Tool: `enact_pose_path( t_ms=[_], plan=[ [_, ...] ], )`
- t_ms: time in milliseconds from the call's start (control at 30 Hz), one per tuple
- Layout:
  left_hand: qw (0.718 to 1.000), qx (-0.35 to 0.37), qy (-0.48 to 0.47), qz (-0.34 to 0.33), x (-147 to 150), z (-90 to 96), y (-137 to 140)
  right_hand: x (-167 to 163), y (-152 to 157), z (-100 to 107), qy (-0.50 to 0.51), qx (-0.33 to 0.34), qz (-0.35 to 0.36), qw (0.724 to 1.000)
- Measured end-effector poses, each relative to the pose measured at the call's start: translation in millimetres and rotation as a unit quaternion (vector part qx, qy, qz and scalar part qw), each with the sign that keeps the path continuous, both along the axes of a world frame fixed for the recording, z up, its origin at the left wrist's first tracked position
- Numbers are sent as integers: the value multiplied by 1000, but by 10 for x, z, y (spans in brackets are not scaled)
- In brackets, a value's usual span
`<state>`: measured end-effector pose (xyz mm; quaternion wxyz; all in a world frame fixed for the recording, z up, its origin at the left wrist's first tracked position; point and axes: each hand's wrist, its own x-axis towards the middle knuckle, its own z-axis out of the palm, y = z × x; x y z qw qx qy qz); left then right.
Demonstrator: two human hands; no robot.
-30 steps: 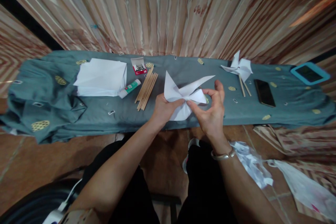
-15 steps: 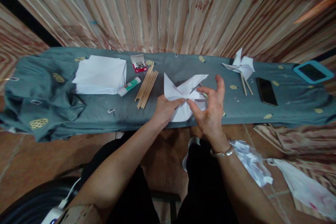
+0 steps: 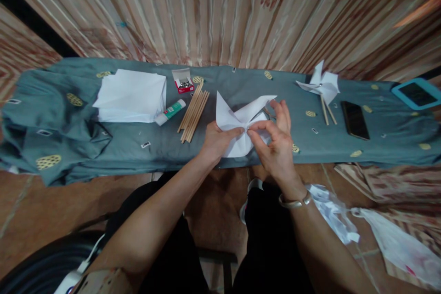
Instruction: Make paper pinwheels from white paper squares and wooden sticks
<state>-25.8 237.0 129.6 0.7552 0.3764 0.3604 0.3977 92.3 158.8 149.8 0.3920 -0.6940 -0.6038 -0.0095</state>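
Over the counter's (image 3: pixel 165 152) near edge, white paper pinwheel (image 3: pixel 244 115) sits btwn both hands: L hand (image 3: pixel 214 140) pinching it nr centre, R hand's (image 3: pixel 277 144) fingers gripping, apparently, a tack (image 3: pixel 247 128) there. Best: folds flat, tack square-on, L thumb clear.

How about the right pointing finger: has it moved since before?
Yes: of the fingers of the right hand, the pointing one has moved left toward the wooden sticks, to the middle of the held pinwheel.
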Motion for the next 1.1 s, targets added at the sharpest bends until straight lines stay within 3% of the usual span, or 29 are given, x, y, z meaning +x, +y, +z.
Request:
enact_pose_path(
  t_ms=[300, 667, 1100],
  plan=[
    [999, 37, 33, 5, -20, 11, -9, -24, -11, -17, 8, -16, 7, 1000],
    [999, 31, 30, 5, -20, 82, -19, -4, 0, -65, -21, 0, 11, 1000],
    [995, 75, 58, 1, -26, 18, -1, 6, -5, -55, -15, -14, 21, 1000]
  ],
)
